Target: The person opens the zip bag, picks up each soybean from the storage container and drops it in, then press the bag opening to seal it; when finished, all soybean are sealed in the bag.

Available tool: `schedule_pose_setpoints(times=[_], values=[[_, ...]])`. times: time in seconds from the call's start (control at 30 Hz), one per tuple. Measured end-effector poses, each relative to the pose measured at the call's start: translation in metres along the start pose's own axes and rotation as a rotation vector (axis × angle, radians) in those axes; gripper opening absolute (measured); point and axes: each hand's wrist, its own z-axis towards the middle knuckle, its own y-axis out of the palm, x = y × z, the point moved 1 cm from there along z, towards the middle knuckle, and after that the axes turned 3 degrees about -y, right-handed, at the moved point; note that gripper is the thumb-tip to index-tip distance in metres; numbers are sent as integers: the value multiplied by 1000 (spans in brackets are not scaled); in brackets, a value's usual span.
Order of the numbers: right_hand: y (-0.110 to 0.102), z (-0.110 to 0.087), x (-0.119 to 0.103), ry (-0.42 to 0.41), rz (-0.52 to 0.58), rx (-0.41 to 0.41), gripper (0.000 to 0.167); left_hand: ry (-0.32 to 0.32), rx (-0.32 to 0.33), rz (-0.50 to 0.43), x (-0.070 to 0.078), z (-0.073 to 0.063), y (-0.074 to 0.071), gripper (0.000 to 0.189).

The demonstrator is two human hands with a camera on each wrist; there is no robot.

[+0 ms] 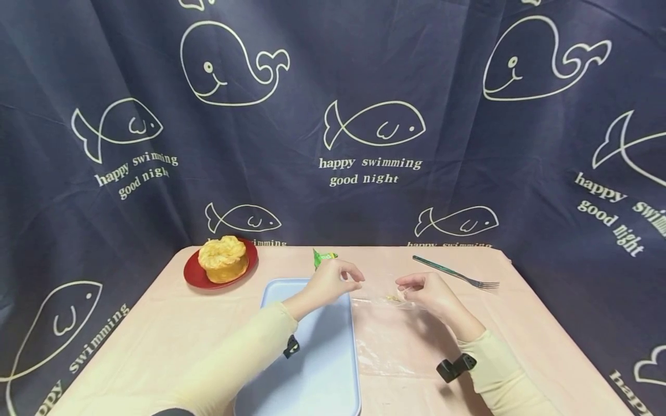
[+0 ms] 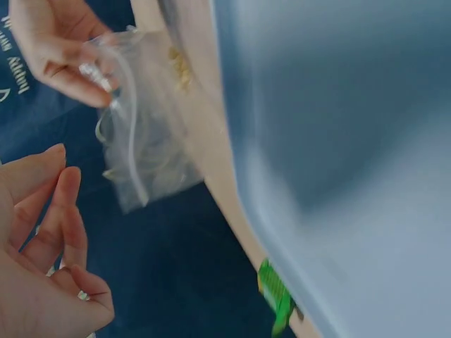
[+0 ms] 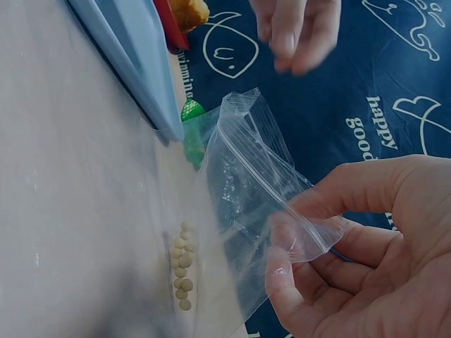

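My right hand pinches a clear zip-lock bag by its upper corner, between thumb and fingers. Small pale yellow round beads, which look like dried beans, line the bag's lower edge. In the left wrist view the bag hangs from the right hand's fingers. Over the far end of a light blue tray, my left hand is raised with loosely bent fingers. It is apart from the bag, and nothing shows between its fingertips.
A red plate bearing a bread roll stands at the back left. Behind the left hand lies a green packet, partly hidden. A fork rests at the back right. Clear plastic covers the table right of the tray.
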Motion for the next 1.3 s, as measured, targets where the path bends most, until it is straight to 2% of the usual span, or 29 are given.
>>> schedule_pose_setpoints(times=[0.17,0.3,0.53,0.63,0.83,1.07,1.3], values=[[1,0,1,2,4,-4,38,-5,-19,3,-12,-31,-32,9],[1,0,2,3,4,-9,38,-22,-43,12,-31,-59,-54,8],[1,0,3,10,12,-15,38,-141,-79,50,-61,-108,-84,9],[0,1,3,15,1,-12,38,-156,-88,38,-70,-123,-92,11],[-3,1,1,16,3,-7,39,-156,-158,28,-80,-143,-93,14],[-4,2,0,19,27,-10,38,-110,-264,40,-83,-153,-82,14],[0,1,6,32,32,-12,37,-100,-279,83,-79,-158,-76,16]])
